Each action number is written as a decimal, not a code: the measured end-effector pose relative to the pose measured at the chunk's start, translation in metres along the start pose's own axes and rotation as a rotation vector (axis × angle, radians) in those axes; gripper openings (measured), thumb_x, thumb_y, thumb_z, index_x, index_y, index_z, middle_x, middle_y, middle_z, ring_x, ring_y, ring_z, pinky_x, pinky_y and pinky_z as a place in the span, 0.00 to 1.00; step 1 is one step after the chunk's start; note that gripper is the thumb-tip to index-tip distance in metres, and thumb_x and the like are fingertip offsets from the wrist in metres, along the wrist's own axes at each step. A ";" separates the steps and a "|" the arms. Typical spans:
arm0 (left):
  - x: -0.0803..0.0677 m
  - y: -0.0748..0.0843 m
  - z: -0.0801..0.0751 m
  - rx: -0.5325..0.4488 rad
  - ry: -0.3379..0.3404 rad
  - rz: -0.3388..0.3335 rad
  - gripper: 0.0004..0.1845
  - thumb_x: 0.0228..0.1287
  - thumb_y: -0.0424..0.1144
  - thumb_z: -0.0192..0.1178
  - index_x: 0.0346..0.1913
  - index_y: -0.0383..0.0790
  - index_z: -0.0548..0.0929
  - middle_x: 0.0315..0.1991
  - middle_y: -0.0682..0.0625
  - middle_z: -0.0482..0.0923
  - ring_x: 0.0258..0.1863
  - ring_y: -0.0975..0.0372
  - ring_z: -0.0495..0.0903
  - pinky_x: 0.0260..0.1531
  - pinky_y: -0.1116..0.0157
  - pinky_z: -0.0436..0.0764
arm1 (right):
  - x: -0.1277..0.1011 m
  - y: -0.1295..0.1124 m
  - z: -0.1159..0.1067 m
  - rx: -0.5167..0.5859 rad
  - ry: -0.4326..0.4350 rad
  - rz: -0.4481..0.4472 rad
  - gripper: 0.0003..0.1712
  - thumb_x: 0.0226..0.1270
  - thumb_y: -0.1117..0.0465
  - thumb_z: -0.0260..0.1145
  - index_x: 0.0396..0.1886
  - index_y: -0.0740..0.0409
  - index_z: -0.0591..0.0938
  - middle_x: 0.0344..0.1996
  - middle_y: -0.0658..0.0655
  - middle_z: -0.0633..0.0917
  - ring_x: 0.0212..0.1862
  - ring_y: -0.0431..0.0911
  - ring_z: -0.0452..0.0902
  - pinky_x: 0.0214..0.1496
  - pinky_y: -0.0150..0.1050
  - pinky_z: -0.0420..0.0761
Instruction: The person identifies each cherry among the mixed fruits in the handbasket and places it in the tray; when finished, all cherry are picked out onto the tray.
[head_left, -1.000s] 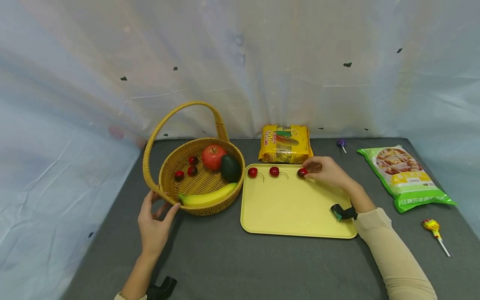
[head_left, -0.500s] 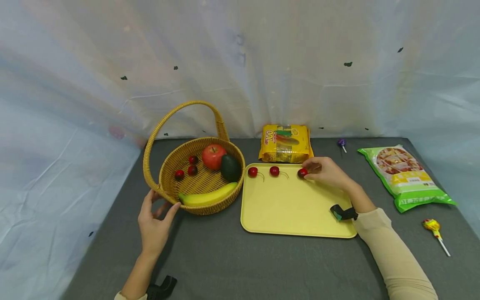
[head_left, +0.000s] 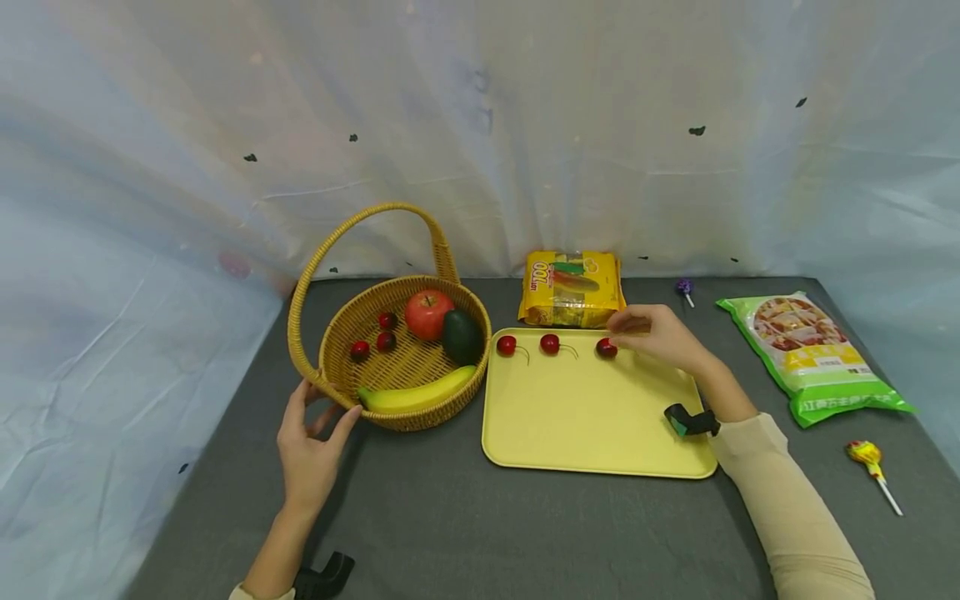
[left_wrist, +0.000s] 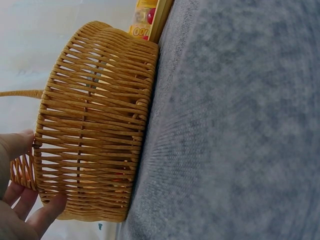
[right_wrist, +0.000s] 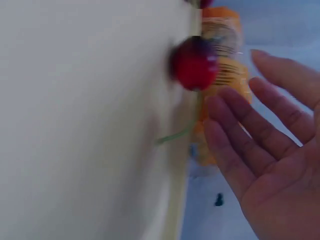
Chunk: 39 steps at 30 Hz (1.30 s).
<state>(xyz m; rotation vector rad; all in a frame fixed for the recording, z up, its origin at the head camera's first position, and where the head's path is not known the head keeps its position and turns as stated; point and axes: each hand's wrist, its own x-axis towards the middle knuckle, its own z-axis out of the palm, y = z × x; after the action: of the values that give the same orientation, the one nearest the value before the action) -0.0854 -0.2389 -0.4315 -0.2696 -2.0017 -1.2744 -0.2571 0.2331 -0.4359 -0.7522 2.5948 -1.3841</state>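
Note:
My left hand (head_left: 309, 454) grips the near-left rim of a wicker basket (head_left: 405, 423), thumb on one side and fingers on the other. In the basket lie a red apple (head_left: 428, 315), a dark green avocado (head_left: 462, 337), a banana (head_left: 418, 392) and several cherries (head_left: 360, 351). Three cherries with stems lie in a row along the far side of a yellow tray (head_left: 592, 417). Beside the rightmost cherry (head_left: 606, 348) is my right hand (head_left: 660, 337). The right wrist view shows its fingers spread and apart from that cherry (right_wrist: 195, 64), with nothing held.
A yellow snack package (head_left: 572, 287) stands behind the tray. To the right lie a green and white food bag (head_left: 817, 354), a purple lollipop (head_left: 684, 288) and a yellow lollipop (head_left: 866, 454). A pale plastic sheet (head_left: 480, 125) hangs behind the grey table (head_left: 450, 533).
My right hand has let go of the rightmost cherry and moved slightly up and to the right of it. The left hand and the basket have stayed in place.

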 end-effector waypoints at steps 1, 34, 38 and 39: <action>0.000 0.000 0.000 0.000 0.001 -0.001 0.39 0.44 0.07 0.65 0.66 0.23 0.71 0.47 0.23 0.71 0.49 0.44 0.73 0.50 0.70 0.84 | 0.002 -0.003 -0.001 0.022 0.003 -0.013 0.14 0.67 0.67 0.69 0.50 0.70 0.83 0.45 0.66 0.85 0.46 0.53 0.82 0.49 0.32 0.84; -0.003 0.002 -0.002 0.044 -0.023 -0.083 0.38 0.48 0.11 0.67 0.67 0.22 0.69 0.50 0.26 0.72 0.54 0.63 0.74 0.51 0.72 0.83 | 0.196 -0.195 0.202 0.163 -0.692 -0.239 0.30 0.65 0.68 0.71 0.65 0.68 0.74 0.61 0.65 0.77 0.63 0.56 0.73 0.58 0.34 0.80; -0.003 0.000 -0.002 0.040 -0.020 -0.048 0.39 0.47 0.09 0.66 0.66 0.21 0.69 0.49 0.25 0.72 0.53 0.59 0.74 0.51 0.71 0.84 | 0.200 -0.196 0.216 0.122 -0.712 -0.204 0.29 0.64 0.70 0.71 0.65 0.66 0.76 0.64 0.61 0.75 0.68 0.55 0.68 0.62 0.32 0.77; -0.003 0.000 -0.002 0.039 -0.020 -0.046 0.38 0.47 0.09 0.66 0.66 0.21 0.69 0.49 0.25 0.72 0.53 0.59 0.74 0.51 0.71 0.84 | 0.201 -0.195 0.218 0.119 -0.710 -0.194 0.29 0.64 0.70 0.70 0.65 0.65 0.76 0.65 0.61 0.75 0.69 0.55 0.67 0.62 0.32 0.77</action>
<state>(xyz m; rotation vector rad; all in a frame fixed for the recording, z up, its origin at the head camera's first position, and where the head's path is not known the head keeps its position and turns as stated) -0.0826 -0.2395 -0.4326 -0.2198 -2.0583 -1.2638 -0.2903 -0.1155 -0.3783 -1.2277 1.9123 -1.0345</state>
